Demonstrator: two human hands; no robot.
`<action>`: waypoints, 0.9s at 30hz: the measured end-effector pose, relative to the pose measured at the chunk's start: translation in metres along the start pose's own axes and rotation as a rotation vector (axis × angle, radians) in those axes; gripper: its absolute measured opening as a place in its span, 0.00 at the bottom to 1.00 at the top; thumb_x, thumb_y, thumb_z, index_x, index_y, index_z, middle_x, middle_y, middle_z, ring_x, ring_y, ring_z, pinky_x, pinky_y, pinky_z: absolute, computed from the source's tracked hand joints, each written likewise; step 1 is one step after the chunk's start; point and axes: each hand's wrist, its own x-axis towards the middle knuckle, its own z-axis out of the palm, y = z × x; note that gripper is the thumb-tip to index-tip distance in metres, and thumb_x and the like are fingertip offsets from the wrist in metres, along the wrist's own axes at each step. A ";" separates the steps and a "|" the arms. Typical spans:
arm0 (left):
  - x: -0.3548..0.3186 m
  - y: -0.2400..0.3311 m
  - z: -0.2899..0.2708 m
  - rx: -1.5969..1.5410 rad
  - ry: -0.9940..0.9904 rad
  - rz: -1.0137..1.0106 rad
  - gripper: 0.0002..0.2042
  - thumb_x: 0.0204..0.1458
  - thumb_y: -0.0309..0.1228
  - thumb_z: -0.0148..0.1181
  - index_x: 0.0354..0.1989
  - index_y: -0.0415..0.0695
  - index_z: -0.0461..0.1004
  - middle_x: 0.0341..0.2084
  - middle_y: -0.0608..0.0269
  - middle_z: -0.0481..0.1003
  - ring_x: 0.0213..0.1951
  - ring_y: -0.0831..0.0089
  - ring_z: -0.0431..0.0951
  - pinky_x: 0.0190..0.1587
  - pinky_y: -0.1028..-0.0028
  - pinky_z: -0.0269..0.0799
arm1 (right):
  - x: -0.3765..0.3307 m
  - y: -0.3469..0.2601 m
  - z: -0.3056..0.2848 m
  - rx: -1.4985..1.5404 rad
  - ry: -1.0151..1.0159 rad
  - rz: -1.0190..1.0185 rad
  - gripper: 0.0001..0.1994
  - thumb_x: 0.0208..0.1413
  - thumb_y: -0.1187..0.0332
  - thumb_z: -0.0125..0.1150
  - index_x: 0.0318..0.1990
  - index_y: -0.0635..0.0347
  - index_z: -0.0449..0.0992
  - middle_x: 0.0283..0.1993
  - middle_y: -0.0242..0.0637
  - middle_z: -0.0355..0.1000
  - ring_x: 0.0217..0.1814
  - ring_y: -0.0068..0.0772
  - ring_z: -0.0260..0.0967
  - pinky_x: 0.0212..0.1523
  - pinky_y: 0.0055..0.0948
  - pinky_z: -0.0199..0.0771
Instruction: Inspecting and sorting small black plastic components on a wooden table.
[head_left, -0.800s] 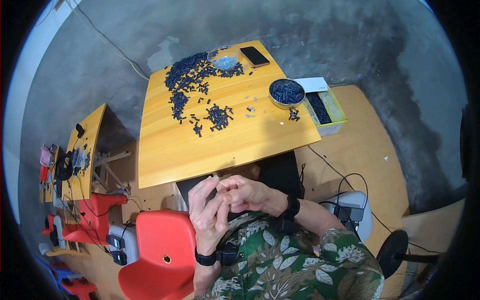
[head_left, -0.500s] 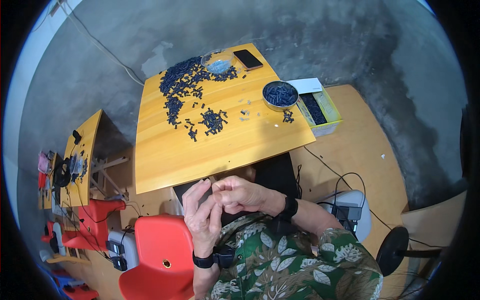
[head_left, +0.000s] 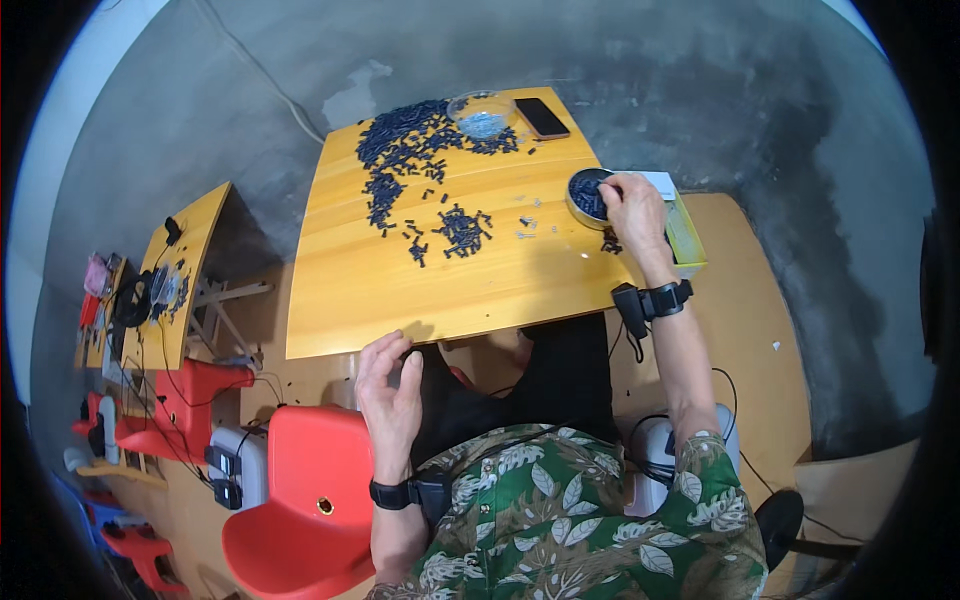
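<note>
My right hand (head_left: 637, 215) reaches over the metal bowl (head_left: 574, 209) at the table's right side, thumb and fingers pinched together at its rim. Whatever lies between those fingertips is hidden. Small dark cylindrical pieces (head_left: 586, 190) fill the bowl. Just off the table's near edge, my left hand (head_left: 390, 390) is raised with its thumb apart from the fingers and nothing visible in it. A loose cluster of the same dark pieces (head_left: 464, 231) lies mid-table, with a big pile (head_left: 400, 135) behind it. Tiny clear bits (head_left: 526, 226) are scattered beside the cluster.
A clear dish of pale blue bits (head_left: 482, 124) and a phone (head_left: 542, 118) sit at the table's far edge. Beyond the bowl is a yellow box (head_left: 686, 235). A red chair (head_left: 318, 450) stands at my left, and cables run over the floor.
My hands were together in front of my chest, fingers touching. The right has moved out to the bowl; the left has stayed near the table edge and opened. The view has shifted.
</note>
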 end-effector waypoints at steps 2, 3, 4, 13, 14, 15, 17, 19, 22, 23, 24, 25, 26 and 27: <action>0.005 -0.005 -0.002 -0.033 -0.002 -0.050 0.09 0.54 0.24 0.61 0.42 0.36 0.78 0.43 0.59 0.75 0.42 0.73 0.74 0.48 0.75 0.69 | 0.001 0.002 -0.001 -0.020 -0.029 -0.001 0.09 0.55 0.63 0.61 0.36 0.58 0.81 0.39 0.45 0.76 0.45 0.50 0.73 0.45 0.45 0.73; 0.007 -0.007 -0.003 -0.056 -0.015 -0.097 0.09 0.54 0.24 0.61 0.43 0.36 0.78 0.42 0.60 0.75 0.42 0.74 0.73 0.48 0.75 0.69 | 0.000 0.000 -0.001 -0.030 -0.007 -0.010 0.09 0.55 0.64 0.60 0.36 0.59 0.81 0.39 0.45 0.76 0.44 0.50 0.73 0.45 0.44 0.73; 0.009 -0.009 -0.002 -0.086 -0.010 -0.102 0.09 0.55 0.24 0.60 0.43 0.35 0.77 0.41 0.62 0.74 0.43 0.75 0.73 0.49 0.76 0.69 | -0.001 -0.003 -0.002 -0.049 0.003 0.006 0.09 0.55 0.65 0.60 0.35 0.60 0.80 0.38 0.45 0.76 0.44 0.50 0.73 0.45 0.44 0.73; 0.057 -0.047 0.021 -0.063 0.002 0.054 0.12 0.57 0.29 0.57 0.47 0.37 0.77 0.51 0.55 0.74 0.54 0.67 0.72 0.56 0.69 0.67 | -0.033 -0.075 0.049 0.396 -0.193 -0.301 0.09 0.56 0.67 0.56 0.36 0.64 0.78 0.39 0.48 0.75 0.45 0.48 0.73 0.47 0.40 0.72; 0.060 -0.053 0.023 -0.079 -0.025 0.027 0.13 0.58 0.29 0.57 0.49 0.38 0.76 0.54 0.55 0.72 0.57 0.67 0.69 0.57 0.69 0.66 | -0.037 -0.082 0.061 0.381 -0.240 -0.392 0.11 0.57 0.67 0.55 0.40 0.66 0.77 0.43 0.50 0.75 0.47 0.49 0.72 0.49 0.40 0.72; 0.064 -0.059 0.025 -0.083 -0.023 0.016 0.13 0.58 0.29 0.57 0.49 0.38 0.76 0.54 0.55 0.72 0.57 0.67 0.69 0.57 0.69 0.66 | -0.041 -0.089 0.072 0.376 -0.254 -0.388 0.11 0.57 0.67 0.55 0.40 0.66 0.77 0.43 0.50 0.75 0.47 0.49 0.72 0.49 0.40 0.72; 0.069 -0.071 0.027 -0.160 -0.034 -0.092 0.14 0.58 0.28 0.57 0.51 0.38 0.75 0.57 0.56 0.69 0.58 0.67 0.69 0.58 0.69 0.65 | -0.047 -0.100 0.093 0.224 -0.314 -0.426 0.19 0.59 0.63 0.53 0.53 0.68 0.72 0.58 0.56 0.68 0.62 0.53 0.65 0.62 0.42 0.65; 0.072 -0.083 0.029 -0.188 0.001 -0.088 0.14 0.57 0.29 0.57 0.50 0.38 0.75 0.56 0.52 0.70 0.59 0.63 0.68 0.60 0.67 0.63 | -0.050 -0.107 0.106 0.197 -0.349 -0.469 0.23 0.61 0.61 0.52 0.58 0.68 0.67 0.64 0.57 0.62 0.67 0.55 0.58 0.66 0.44 0.58; 0.072 -0.096 0.032 -0.241 0.047 -0.090 0.14 0.56 0.29 0.58 0.49 0.37 0.76 0.55 0.48 0.70 0.59 0.58 0.68 0.63 0.65 0.62 | -0.055 -0.113 0.116 0.141 -0.492 -0.490 0.28 0.62 0.58 0.51 0.64 0.68 0.60 0.70 0.58 0.53 0.73 0.57 0.49 0.71 0.47 0.49; 0.071 -0.099 0.033 -0.273 0.053 -0.106 0.14 0.56 0.28 0.58 0.49 0.37 0.75 0.55 0.49 0.70 0.59 0.59 0.68 0.63 0.65 0.62 | -0.056 -0.115 0.117 0.134 -0.573 -0.489 0.29 0.63 0.57 0.50 0.65 0.69 0.58 0.71 0.58 0.51 0.74 0.57 0.46 0.72 0.48 0.46; 0.070 -0.100 0.034 -0.275 0.060 -0.093 0.14 0.56 0.28 0.58 0.49 0.37 0.75 0.55 0.49 0.70 0.59 0.59 0.68 0.63 0.65 0.62 | -0.059 -0.116 0.117 0.130 -0.577 -0.494 0.29 0.63 0.57 0.50 0.65 0.69 0.58 0.71 0.58 0.51 0.74 0.57 0.46 0.72 0.48 0.46; 0.068 -0.102 0.035 -0.246 0.064 -0.078 0.14 0.56 0.28 0.58 0.49 0.37 0.75 0.55 0.49 0.70 0.59 0.58 0.68 0.63 0.65 0.62 | -0.062 -0.116 0.116 0.132 -0.560 -0.525 0.29 0.63 0.58 0.50 0.65 0.70 0.58 0.71 0.58 0.52 0.74 0.57 0.47 0.72 0.47 0.47; 0.067 -0.102 0.037 -0.216 0.067 -0.061 0.14 0.56 0.28 0.58 0.49 0.37 0.75 0.55 0.49 0.70 0.59 0.58 0.68 0.63 0.65 0.62 | -0.065 -0.117 0.115 0.126 -0.542 -0.556 0.29 0.63 0.58 0.50 0.64 0.71 0.59 0.70 0.59 0.52 0.73 0.57 0.48 0.72 0.47 0.47; 0.066 -0.102 0.038 -0.220 0.073 -0.064 0.14 0.56 0.28 0.58 0.49 0.37 0.75 0.55 0.49 0.70 0.59 0.58 0.68 0.63 0.65 0.62 | -0.068 -0.118 0.113 0.130 -0.543 -0.562 0.29 0.63 0.58 0.50 0.64 0.71 0.59 0.70 0.59 0.52 0.73 0.57 0.48 0.72 0.47 0.47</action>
